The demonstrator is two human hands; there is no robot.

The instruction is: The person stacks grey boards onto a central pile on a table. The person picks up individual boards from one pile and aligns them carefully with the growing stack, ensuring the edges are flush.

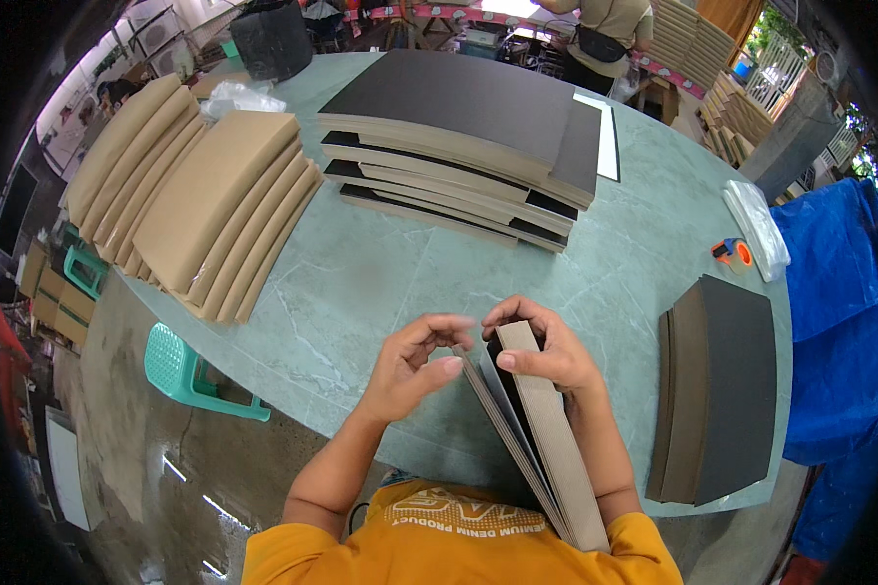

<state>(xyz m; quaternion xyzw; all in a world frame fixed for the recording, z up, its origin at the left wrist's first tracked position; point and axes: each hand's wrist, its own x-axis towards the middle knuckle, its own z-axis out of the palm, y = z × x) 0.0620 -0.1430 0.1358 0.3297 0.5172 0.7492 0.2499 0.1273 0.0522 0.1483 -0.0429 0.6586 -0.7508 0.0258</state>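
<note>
A stack of grey-brown cardboard sheets (561,453) with black faces stands on edge against my body at the table's near edge. It is parted into a thicker bundle and a thinner bundle (507,429) on its left, with a narrow gap between them at the top. My right hand (546,356) grips the top end of the thicker bundle, thumb on the near side and fingers curled over the far side. Beside the thinner bundle's top corner, my left hand (415,366) is held with thumb and fingers apart; its fingertips are slightly blurred.
Black-topped board stacks (449,97) rise at the table's far middle. Brown paper-wrapped packs (215,205) lie at left, another dark board stack (732,390) at right. A tape roll (737,255) and clear plastic bags (759,229) lie near a blue tarp (839,312). A green stool (180,366) stands left.
</note>
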